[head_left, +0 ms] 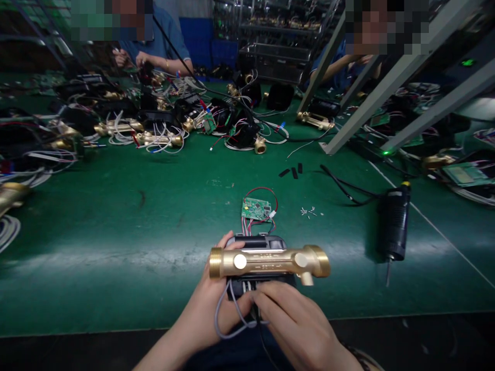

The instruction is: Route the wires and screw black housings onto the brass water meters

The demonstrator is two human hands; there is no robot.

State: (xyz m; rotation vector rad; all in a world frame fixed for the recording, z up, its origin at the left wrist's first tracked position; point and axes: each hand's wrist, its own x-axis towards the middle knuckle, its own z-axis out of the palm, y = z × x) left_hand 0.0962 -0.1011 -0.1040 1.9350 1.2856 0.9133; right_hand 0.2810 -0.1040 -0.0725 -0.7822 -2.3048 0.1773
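A brass pipe body (266, 262) with threaded ends lies across a black plastic housing (278, 242) at the table's near edge. My left hand (216, 296) is closed round the left side of the housing, with its thumb low by the cable openings. My right hand (294, 314) pinches a dark cable (260, 330) at the housing's lower side; the fingertips partly hide it. A grey cable (218, 314) loops below my left thumb. Beyond the housing, a green circuit board (256, 208) lies on the table, with red and other thin wires running toward the housing.
A black electric screwdriver (395, 221) lies at right, its bit toward me. Small screws (308, 212) and black strips (294, 172) are on the green table (116, 216). Brass meter assemblies (158, 138) with tangled wires line the back. Grey metal posts (386, 77) stand right; two people (170, 46) sit opposite.
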